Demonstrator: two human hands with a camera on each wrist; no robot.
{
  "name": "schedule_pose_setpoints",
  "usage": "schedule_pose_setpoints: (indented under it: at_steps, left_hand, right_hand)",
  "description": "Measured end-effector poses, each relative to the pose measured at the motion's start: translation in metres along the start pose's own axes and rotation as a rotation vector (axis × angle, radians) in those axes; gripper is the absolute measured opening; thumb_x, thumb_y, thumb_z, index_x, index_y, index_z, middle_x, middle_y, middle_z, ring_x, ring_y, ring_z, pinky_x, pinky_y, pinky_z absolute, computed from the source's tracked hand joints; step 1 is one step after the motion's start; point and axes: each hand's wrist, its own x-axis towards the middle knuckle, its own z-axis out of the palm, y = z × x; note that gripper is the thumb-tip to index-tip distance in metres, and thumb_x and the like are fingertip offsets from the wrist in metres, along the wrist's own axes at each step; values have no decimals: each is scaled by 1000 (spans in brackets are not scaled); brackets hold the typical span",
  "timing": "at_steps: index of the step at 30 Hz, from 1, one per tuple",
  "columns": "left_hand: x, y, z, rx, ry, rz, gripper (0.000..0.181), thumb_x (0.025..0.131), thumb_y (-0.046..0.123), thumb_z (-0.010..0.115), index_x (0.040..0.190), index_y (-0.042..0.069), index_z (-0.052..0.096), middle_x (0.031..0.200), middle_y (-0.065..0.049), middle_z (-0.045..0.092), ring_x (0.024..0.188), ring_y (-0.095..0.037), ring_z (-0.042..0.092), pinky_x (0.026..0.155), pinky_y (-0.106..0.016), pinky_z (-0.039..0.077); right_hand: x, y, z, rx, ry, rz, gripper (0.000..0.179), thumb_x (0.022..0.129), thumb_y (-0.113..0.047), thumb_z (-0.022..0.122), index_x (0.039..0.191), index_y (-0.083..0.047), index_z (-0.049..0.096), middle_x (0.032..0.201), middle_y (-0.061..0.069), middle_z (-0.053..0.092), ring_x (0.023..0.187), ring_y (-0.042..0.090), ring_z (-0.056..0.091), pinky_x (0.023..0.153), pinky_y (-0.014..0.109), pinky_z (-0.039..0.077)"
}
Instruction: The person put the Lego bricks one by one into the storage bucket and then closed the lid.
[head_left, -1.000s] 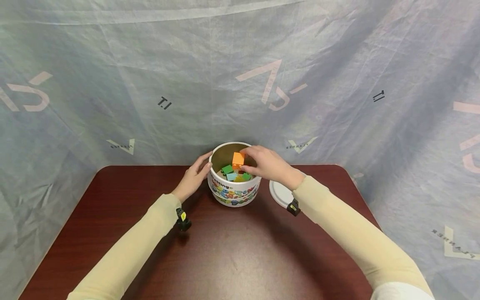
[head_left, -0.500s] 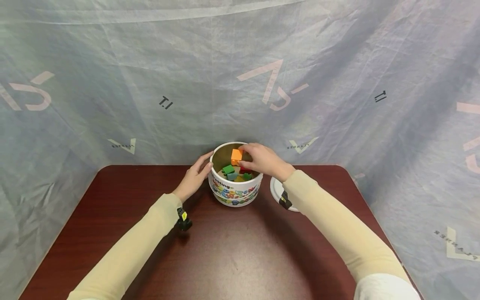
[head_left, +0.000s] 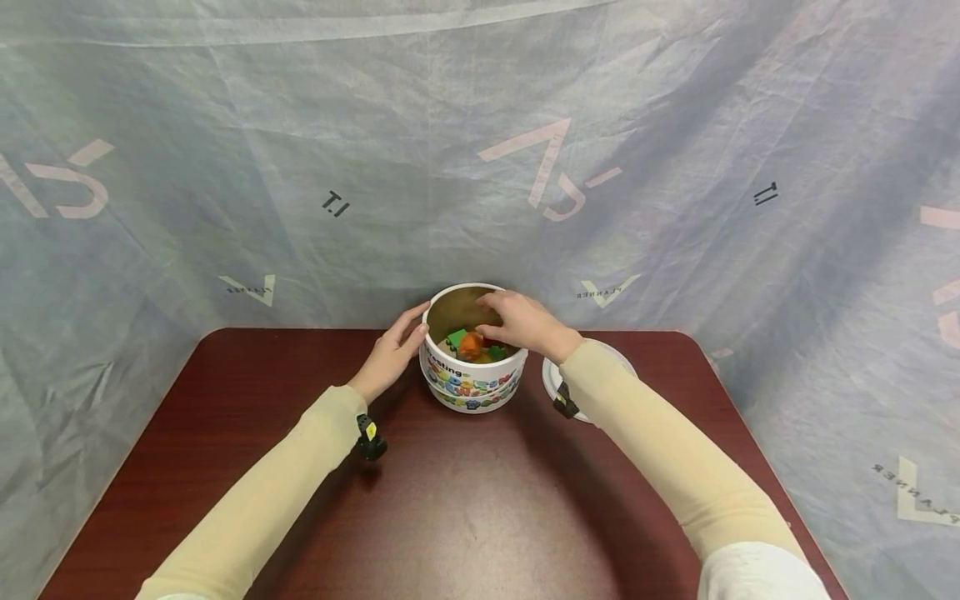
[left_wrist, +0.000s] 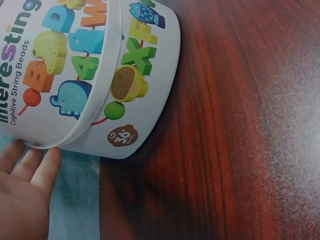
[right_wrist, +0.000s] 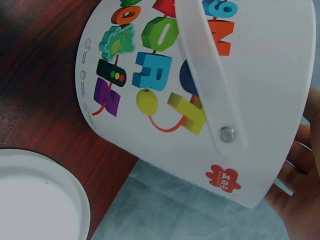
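Note:
A white bucket (head_left: 472, 390) with coloured letter and animal pictures stands near the back of the table. My left hand (head_left: 390, 354) rests against its left side; the left wrist view shows straight fingers (left_wrist: 44, 172) touching the wall. Over the bucket's right rim reaches my right hand (head_left: 528, 325), thumb and fingers parted with nothing between them. Below those fingertips, inside the bucket, is an orange block (head_left: 471, 346), blurred. A green block (head_left: 457, 337) lies beside it, and other blocks are partly hidden by the front rim and the hand.
A round white lid (right_wrist: 42, 195) lies on the dark red table (head_left: 465, 500) right of the bucket, partly under the right forearm in the head view. A grey printed cloth (head_left: 375, 167) hangs directly behind the table. The bucket's white handle (left_wrist: 107, 75) hangs down its front.
The right hand has moved slightly left over the bucket and let go of the orange block, which has dropped in among the others. The left hand stays against the bucket.

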Motion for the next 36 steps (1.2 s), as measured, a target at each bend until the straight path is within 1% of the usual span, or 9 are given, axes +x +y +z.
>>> schedule_pose_setpoints:
  at_steps: [3, 5, 11, 14, 21, 25, 30, 34, 36]
  left_hand:
    - [-1, 2, 0, -5, -1, -4, 53, 112, 37, 49, 163, 29, 37, 163, -16, 41, 146, -30, 46, 111, -52, 48]
    - [-1, 3, 0, -4, -1, -9, 53, 112, 37, 49, 163, 29, 37, 163, -16, 40, 146, -30, 46, 111, -52, 48]
    - [-1, 2, 0, 2, -5, -6, 53, 112, 37, 48, 163, 29, 36, 163, -17, 40, 146, -31, 46, 111, -53, 48]
    - [0, 2, 0, 0, -2, -8, 53, 112, 36, 48, 163, 29, 37, 163, -17, 40, 146, -31, 46, 111, -53, 47]
    - [3, -2, 1, -6, 0, -21, 54, 114, 27, 46, 166, 20, 32, 165, -23, 34, 148, -38, 40, 113, -59, 42]
    - [2, -2, 0, 8, 4, -10, 55, 113, 31, 48, 165, 25, 33, 165, -19, 36, 148, -35, 42, 112, -56, 45]
    - [0, -1, 0, 36, 8, -10, 55, 112, 38, 49, 164, 31, 35, 166, -10, 37, 147, -30, 44, 111, -50, 48]
    - [-1, 1, 1, 55, 18, -18, 57, 111, 42, 49, 164, 31, 34, 167, -6, 35, 147, -29, 45, 110, -48, 49]
    - [-1, 1, 1, 56, 24, -24, 57, 111, 42, 49, 165, 30, 34, 168, -5, 35, 147, -29, 46, 110, -47, 49]
  right_hand:
    - [-4, 4, -1, 18, 12, 2, 50, 100, -30, 72, 139, -1, 63, 136, 14, 67, 127, 31, 61, 106, 48, 51]
    - [-7, 6, -2, 26, 27, 4, 49, 101, -30, 71, 139, -2, 64, 136, 14, 66, 127, 31, 61, 107, 48, 50]
    - [-18, 12, -7, 50, 82, -19, 44, 100, -26, 72, 136, -1, 65, 132, 15, 68, 125, 32, 62, 108, 48, 49]
    - [-27, 14, -11, 63, 107, -34, 42, 100, -24, 71, 134, 0, 66, 130, 15, 68, 124, 32, 62, 108, 47, 49]
    - [-53, 22, -17, 115, 169, -67, 35, 100, -19, 72, 131, -2, 68, 125, 14, 69, 116, 32, 66, 99, 47, 54]
    - [-71, 31, -18, 121, 181, -57, 31, 100, -18, 72, 127, -4, 70, 123, 12, 70, 113, 29, 67, 96, 47, 56]
    - [-93, 46, -16, 105, 192, -25, 30, 100, -20, 73, 126, -5, 71, 121, 10, 70, 111, 28, 67, 94, 47, 57]
    - [-110, 57, -14, 107, 198, 4, 27, 100, -21, 73, 124, -9, 71, 120, 8, 70, 110, 27, 68, 94, 46, 57]
    - [-117, 62, -13, 111, 201, 11, 27, 100, -20, 72, 124, -9, 71, 119, 9, 70, 110, 29, 68, 94, 46, 56]
